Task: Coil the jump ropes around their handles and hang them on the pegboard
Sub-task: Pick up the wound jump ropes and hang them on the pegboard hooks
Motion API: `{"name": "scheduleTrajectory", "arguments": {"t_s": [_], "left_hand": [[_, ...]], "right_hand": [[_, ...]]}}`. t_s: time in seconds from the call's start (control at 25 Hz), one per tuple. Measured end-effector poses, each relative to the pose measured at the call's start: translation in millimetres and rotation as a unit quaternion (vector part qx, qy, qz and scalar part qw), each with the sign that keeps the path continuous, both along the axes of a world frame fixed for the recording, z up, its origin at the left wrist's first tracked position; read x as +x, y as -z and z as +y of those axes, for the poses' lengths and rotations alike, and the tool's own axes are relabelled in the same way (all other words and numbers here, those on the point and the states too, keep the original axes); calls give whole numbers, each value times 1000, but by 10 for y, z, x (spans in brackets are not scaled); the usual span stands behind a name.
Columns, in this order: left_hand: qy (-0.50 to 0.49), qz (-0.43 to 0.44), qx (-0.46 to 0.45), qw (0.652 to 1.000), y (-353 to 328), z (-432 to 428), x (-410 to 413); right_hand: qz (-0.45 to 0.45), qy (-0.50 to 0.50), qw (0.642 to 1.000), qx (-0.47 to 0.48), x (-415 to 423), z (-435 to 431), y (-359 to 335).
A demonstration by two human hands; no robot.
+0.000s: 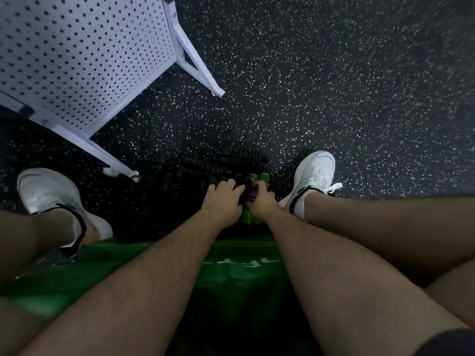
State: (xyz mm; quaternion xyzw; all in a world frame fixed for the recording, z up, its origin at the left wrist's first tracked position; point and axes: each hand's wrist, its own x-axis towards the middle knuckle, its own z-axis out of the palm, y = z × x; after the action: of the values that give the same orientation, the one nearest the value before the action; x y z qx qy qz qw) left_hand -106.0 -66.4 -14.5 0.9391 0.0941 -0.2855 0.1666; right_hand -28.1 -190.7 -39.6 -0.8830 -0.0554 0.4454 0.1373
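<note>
A jump rope with bright green handles (264, 177) and a purple cord (250, 196) wound around them is held low between my feet. My left hand (223, 201) grips the dark left side of the bundle. My right hand (261, 205) grips the handles from the right, fingers curled round the purple coils. Green handle ends show above and below my hands. Just beyond my hands, more dark coiled ropes (240, 160) lie on the floor, hard to make out. The white pegboard (77, 55) stands at the upper left, and no hooks show on this part.
The pegboard's white frame feet (203, 75) stretch over the black speckled floor (334, 86). My white shoes (48, 194) are planted on both sides. A green seat or box (231, 273) is under me.
</note>
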Motion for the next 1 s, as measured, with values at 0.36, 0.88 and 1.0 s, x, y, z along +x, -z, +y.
{"name": "scheduleTrajectory", "arguments": {"t_s": [0.36, 0.88, 1.0], "left_hand": [[-49, -16, -52, 997, -171, -23, 50], [-180, -397, -187, 880, -2551, 688, 526], [-141, -463, -114, 868, -3279, 999, 619]], "right_hand": [[-121, -22, 992, 16, 56, -129, -382], [-316, -6, 850, 421, 768, 785, -3034], [-336, -15, 799, 499, 932, 1158, -3789]]}}
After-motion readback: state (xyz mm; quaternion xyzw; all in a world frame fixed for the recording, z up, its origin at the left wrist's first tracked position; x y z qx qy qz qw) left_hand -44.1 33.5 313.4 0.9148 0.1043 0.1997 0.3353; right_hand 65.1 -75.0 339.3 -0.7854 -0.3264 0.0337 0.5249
